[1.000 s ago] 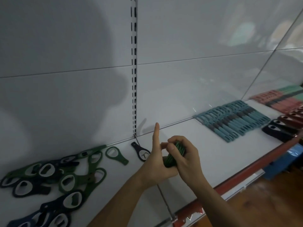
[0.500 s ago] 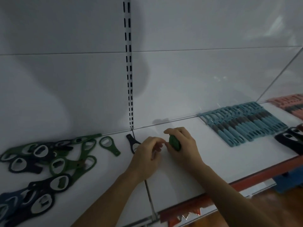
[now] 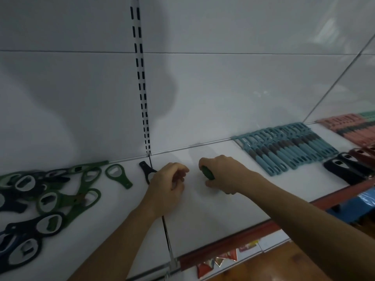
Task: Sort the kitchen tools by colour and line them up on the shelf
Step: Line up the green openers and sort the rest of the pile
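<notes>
White painted metal makes up the biggest surfaces: the back panel (image 3: 223,94), split by a slotted upright (image 3: 142,88), and the flat shelf (image 3: 203,216) with a red rail (image 3: 233,240) along its near edge. The middle stretch of shelf is where both hands are working, probably because the next colour group is meant to go there.

On the right, the teal row (image 3: 290,147) lies finished. Its slim, matte plastic handles are packed side by side and angled from near to far, so one colour reads as one block. Further right, a pink row (image 3: 351,128) follows the same pattern, and dark openers (image 3: 343,169) lie nearer the front edge.

On the left, the unsorted heap (image 3: 48,199) of green and navy-black bottle openers is a tangle. They are flat, with oval holes and pale metal inserts, and they overlap at random, evidently waiting to be picked through.

The right hand (image 3: 225,173) presses down near the shelf's middle, its fingers wrapped around a dark green tool (image 3: 207,173). Only the ribbed, rounded end shows. It looks about to be set down as the start of a green line.

The left hand (image 3: 166,185) hovers just beside it with its fingers curled under. I cannot tell whether it holds anything.

Just left of that hand, a black opener (image 3: 146,169) lies partly hidden by it, close to the joint in the shelf. A lone green opener (image 3: 117,175) lies flat a little further left.
</notes>
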